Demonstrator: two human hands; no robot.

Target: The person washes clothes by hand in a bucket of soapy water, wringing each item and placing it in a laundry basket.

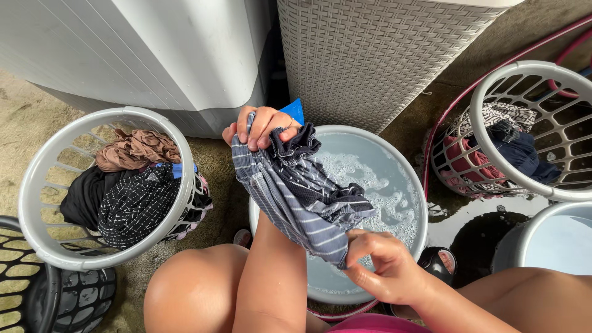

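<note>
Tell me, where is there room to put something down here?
Bare floor lies left of the left basket. Crowded: both baskets hold clothes, the right basket too, and the basin holds soapy water. Both hands, left, right, grip the striped garment.

The person's arms are bare, with no sleeves reaching the forearms or wrists. The left hand and the right hand wear no gloves. Both knees and thighs are bare too. A strip of bright pink clothing shows at the bottom edge, at the person's waist.
</note>
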